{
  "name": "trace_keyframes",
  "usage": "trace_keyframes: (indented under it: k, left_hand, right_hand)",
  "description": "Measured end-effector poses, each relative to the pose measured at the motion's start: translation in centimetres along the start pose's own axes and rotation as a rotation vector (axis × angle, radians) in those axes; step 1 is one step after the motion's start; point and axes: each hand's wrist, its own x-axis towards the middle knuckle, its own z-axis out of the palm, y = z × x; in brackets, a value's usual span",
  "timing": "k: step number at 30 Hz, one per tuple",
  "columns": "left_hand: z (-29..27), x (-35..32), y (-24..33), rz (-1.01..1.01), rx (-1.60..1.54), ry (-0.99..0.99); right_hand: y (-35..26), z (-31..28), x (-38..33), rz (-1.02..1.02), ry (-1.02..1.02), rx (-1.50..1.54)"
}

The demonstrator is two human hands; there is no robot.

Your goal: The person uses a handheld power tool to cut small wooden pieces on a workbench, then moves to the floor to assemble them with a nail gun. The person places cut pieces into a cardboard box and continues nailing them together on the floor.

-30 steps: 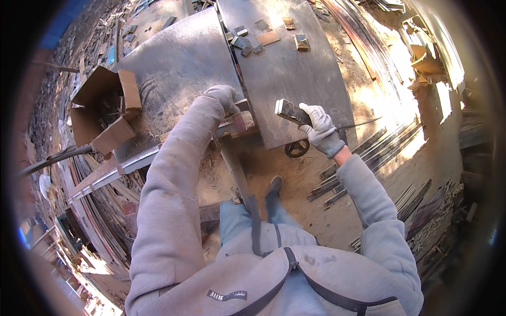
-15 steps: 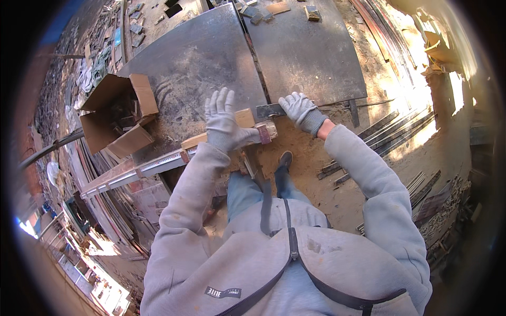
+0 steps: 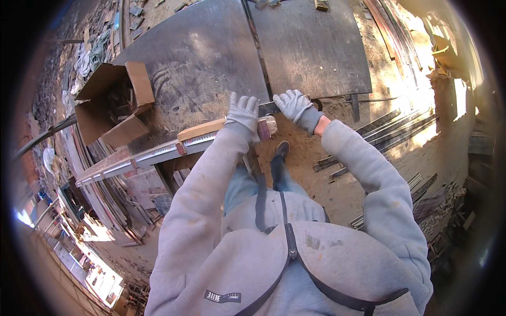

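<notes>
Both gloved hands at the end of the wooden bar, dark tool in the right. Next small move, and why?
Probably steady the wooden bar with the left hand, which lies flat on its end, then work the dark tool along it: the right hand already grips the tool beside the left.

Open brown cardboard box point(image 3: 108, 105) at left, flaps spread, beside dark metal sheet point(image 3: 200, 63)

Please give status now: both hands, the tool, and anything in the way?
Left hand pressing wooden block on bench edge. Right hand gripping dark flat tool against metal sheet. Open cardboard box sits left, apart from both hands.
</notes>
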Motion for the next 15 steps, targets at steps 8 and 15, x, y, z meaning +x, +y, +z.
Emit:
trace_keyframes:
  k: [8, 15]
  left_hand:
    - [-4.8, 5.7, -6.3, -0.018, 0.032, 0.128]
    - [-9.3, 13.1, -14.3, -0.042, 0.053, 0.259]
  right_hand:
    - [7.7, -0.2, 6.1, 0.113, 0.200, -0.029]
    - [15.5, -1.7, 16.1, 0.139, 0.201, -0.086]
